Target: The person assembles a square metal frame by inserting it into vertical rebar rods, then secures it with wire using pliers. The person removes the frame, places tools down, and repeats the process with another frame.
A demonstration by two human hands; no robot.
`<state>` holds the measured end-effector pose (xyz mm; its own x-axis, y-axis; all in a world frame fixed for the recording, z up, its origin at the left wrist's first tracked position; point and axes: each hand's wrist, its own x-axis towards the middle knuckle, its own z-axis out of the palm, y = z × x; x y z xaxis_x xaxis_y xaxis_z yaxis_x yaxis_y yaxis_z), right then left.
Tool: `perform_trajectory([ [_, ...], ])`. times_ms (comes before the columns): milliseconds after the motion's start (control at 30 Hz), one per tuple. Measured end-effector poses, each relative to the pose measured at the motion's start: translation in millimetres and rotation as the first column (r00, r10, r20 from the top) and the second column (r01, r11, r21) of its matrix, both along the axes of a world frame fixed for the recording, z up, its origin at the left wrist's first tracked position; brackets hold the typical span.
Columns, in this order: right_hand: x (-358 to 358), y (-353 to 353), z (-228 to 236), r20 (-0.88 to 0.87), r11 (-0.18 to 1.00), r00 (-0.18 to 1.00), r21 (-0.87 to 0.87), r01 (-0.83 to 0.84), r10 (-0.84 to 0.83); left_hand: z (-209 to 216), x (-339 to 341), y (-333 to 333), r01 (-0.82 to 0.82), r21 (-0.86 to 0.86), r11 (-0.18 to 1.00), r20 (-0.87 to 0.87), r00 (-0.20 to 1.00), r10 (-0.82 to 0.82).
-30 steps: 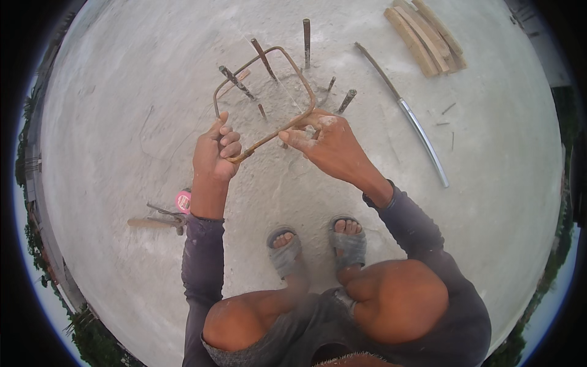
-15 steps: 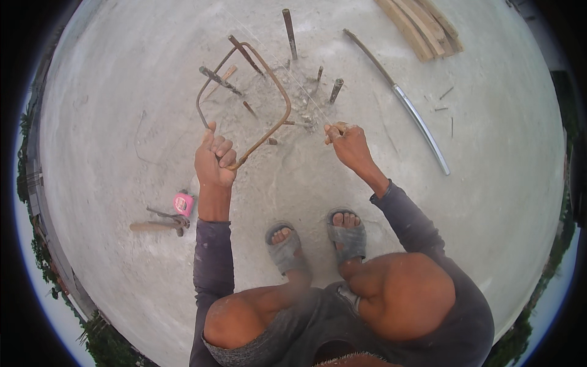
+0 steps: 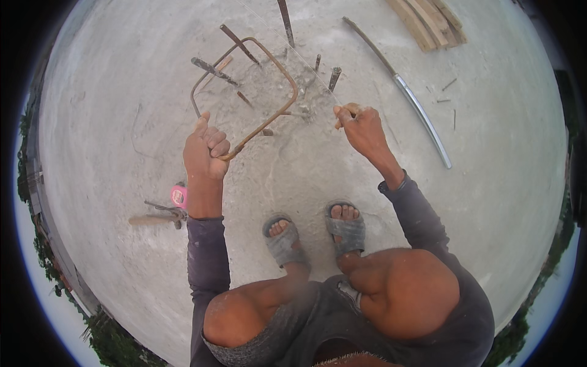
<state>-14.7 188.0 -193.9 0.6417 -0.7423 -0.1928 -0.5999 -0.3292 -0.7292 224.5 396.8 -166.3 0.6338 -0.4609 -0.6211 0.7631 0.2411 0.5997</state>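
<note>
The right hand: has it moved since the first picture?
Yes: the right hand has moved rightward relative to the rightmost upright rebar stub, away from the rebar stirrup.

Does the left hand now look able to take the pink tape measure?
Likely not at once: the left hand is closed on the bent metal frame. Once free, probably yes: the pink tape measure appears beside the left forearm, nothing seen on it.

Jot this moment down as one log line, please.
left hand: gripping bent metal loop | right hand: pinching thin string | nearby: metal rods, pink tape measure
</note>
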Motion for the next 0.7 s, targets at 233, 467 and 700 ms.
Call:
perform_trajectory([
  [233,1.8,-3.9,-9.4,-0.047,0.995,0.996,0.071,0.075,-0.072,0.5,-21.6,-14.7,-0.034,0.063,0.997,0.087,0.996,0.028],
  [467,14.0,5.5,-6.5,0.054,0.962,0.998,0.272,-0.027,0.013,9.1,-31.5,-24.2,-0.093,0.055,0.994,0.063,0.994,0.090],
  [700,43.3,-5.0,15.7,0.254,0.361,0.926,0.921,-0.145,-0.278,21.2,-21.7,-19.1,-0.048,0.056,0.997,0.059,0.997,0.044],
])
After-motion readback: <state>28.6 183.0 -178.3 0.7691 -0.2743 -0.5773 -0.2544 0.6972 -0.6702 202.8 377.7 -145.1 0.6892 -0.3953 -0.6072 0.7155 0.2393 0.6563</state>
